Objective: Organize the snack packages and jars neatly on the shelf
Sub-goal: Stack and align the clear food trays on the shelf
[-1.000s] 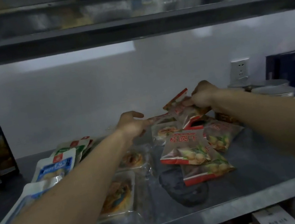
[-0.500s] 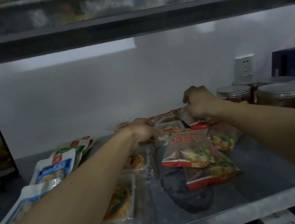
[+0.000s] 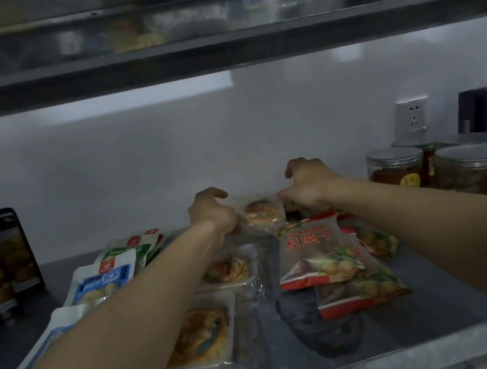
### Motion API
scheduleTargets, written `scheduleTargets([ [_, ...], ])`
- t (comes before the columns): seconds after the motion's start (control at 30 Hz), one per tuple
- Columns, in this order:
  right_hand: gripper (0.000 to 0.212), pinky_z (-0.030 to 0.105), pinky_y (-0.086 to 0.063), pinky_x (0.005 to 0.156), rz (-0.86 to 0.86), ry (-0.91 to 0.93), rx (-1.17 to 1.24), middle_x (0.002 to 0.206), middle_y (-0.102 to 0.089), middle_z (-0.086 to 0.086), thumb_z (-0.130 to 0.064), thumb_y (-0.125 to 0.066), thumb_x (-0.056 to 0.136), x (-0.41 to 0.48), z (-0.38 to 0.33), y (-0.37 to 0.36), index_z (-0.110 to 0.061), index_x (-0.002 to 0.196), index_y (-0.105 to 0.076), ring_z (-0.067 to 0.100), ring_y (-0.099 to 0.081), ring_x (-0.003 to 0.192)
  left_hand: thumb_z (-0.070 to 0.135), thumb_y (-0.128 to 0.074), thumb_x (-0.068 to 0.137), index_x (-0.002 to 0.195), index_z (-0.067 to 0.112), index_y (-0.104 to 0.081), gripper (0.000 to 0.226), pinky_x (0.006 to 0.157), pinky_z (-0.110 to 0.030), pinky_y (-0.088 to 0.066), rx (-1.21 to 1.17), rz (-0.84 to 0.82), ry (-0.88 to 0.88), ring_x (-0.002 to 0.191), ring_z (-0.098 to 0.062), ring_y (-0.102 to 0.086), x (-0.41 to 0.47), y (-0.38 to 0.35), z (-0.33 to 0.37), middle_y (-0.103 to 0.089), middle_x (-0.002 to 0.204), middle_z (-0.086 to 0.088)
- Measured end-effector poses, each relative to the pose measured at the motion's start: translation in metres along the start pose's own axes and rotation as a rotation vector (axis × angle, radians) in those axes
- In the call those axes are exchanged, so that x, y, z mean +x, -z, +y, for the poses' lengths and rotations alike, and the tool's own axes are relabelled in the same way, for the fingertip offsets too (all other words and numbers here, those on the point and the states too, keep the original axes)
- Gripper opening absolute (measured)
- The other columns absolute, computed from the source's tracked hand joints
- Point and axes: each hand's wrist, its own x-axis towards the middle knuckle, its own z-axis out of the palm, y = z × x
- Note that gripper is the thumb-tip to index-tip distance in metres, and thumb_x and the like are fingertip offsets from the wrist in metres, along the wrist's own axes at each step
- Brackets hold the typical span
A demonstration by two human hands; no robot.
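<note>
Clear-wrapped pastry packet [image 3: 261,210] is at the back of the shelf [image 3: 423,344], left hand [image 3: 213,212] and right hand [image 3: 310,186] each with grip closed on a side edge — looks light, crinkly, slick, pastry likely crushable — best held by the sealed edges, not the middle.

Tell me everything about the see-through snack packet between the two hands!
The clear snack packet is a crinkly, see-through plastic wrapper with one round orange-brown pastry inside. It is tilted up, its face toward the camera, near the back of the metal shelf. The left hand grips its left edge. The right hand meets its right edge with curled fingers, but its grip is unclear.
</note>
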Motion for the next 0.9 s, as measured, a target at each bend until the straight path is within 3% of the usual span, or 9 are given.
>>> scheduleTargets([
  [0.1,0.07,0.028,-0.042,0.09,-0.038,-0.041,0.14,0.139,-0.048,0.012,-0.043,-0.062,0.091,0.002,-0.008,-0.003,-0.007,0.144,-0.036,0.029,-0.05,0.123,-0.002,-0.079,0.067,0.104,0.025,-0.057,0.05,0.07,-0.036,-0.06,-0.032,0.101,-0.076,0.084,-0.029,-0.067,0.002,0.024,0.004,-0.066,0.097,-0.013],
  [0.17,0.075,0.033,-0.048,0.097,-0.106,-0.072,0.42,0.142,-0.048,0.012,-0.046,-0.064,0.089,0.005,-0.018,-0.01,-0.012,0.148,-0.032,0.028,-0.058,0.117,-0.004,-0.077,0.07,0.108,0.022,-0.058,0.05,0.073,-0.039,-0.06,-0.085,0.137,-0.102,0.073,-0.029,-0.07,0.001,0.038,0.008,-0.07,0.086,-0.013],
  [0.27,0.053,0.045,-0.056,0.089,-0.249,-0.085,0.947,0.12,-0.064,0.016,-0.019,-0.066,0.092,0.009,-0.04,-0.02,-0.011,0.137,-0.041,0.029,-0.071,0.09,-0.009,-0.077,0.071,0.113,0.014,-0.057,0.051,0.069,-0.041,-0.061,-0.193,0.102,-0.13,0.06,-0.029,-0.069,-0.007,0.059,0.013,-0.071,0.08,-0.017],
  [0.33,0.032,0.05,-0.055,0.089,-0.258,-0.058,1.041,0.11,-0.068,0.018,-0.004,-0.062,0.092,0.011,-0.054,-0.023,-0.005,0.121,-0.05,0.032,-0.071,0.091,-0.007,-0.078,0.072,0.114,0.01,-0.057,0.05,0.068,-0.038,-0.06,-0.216,0.064,-0.139,0.059,-0.029,-0.068,-0.012,0.072,0.013,-0.07,0.081,-0.019],
  [0.4,0.026,0.049,-0.055,0.089,-0.27,-0.065,1.055,0.109,-0.069,0.021,0.0,-0.059,0.092,0.012,-0.063,-0.026,0.003,0.117,-0.056,0.034,-0.07,0.095,-0.007,-0.076,0.074,0.115,0.006,-0.058,0.047,0.062,-0.032,-0.06,-0.228,0.029,-0.132,0.057,-0.027,-0.065,-0.017,0.085,0.01,-0.068,0.078,-0.019],
  [0.5,0.008,0.048,-0.057,0.082,-0.302,-0.106,0.983,0.098,-0.069,0.023,0.002,-0.058,0.092,0.012,-0.072,-0.031,0.005,0.1,-0.057,0.034,-0.07,0.082,-0.005,-0.077,0.074,0.109,-0.002,-0.061,0.039,0.058,-0.029,-0.059,-0.187,0.009,-0.106,0.056,-0.026,-0.063,-0.021,0.094,0.002,-0.067,0.077,-0.02],
  [0.7,0.029,0.043,-0.061,0.068,-0.234,-0.146,0.707,0.091,-0.064,0.019,-0.007,-0.069,0.087,0.014,-0.076,-0.051,0.006,0.11,-0.057,0.03,-0.066,0.071,-0.004,-0.079,0.072,0.104,-0.005,-0.064,0.035,0.067,-0.035,-0.059,-0.063,-0.013,-0.017,0.063,-0.03,-0.065,-0.014,0.09,-0.02,-0.067,0.088,-0.025],
  [0.8,0.02,0.033,-0.055,0.061,-0.236,-0.132,0.529,0.084,-0.063,0.016,-0.01,-0.069,0.088,0.014,-0.071,-0.058,0.003,0.1,-0.06,0.026,-0.063,0.066,-0.003,-0.077,0.074,0.105,-0.007,-0.064,0.033,0.072,-0.038,-0.059,0.023,-0.078,0.019,0.071,-0.031,-0.066,-0.011,0.083,-0.03,-0.066,0.094,-0.025],
  [0.9,0.019,0.026,-0.048,0.06,-0.268,-0.122,0.389,0.074,-0.061,0.009,-0.016,-0.069,0.089,0.013,-0.07,-0.062,-0.004,0.08,-0.058,0.019,-0.056,0.062,-0.005,-0.074,0.077,0.102,-0.008,-0.066,0.026,0.06,-0.03,-0.06,0.086,-0.124,0.046,0.065,-0.027,-0.064,-0.008,0.081,-0.035,-0.065,0.088,-0.019],
])
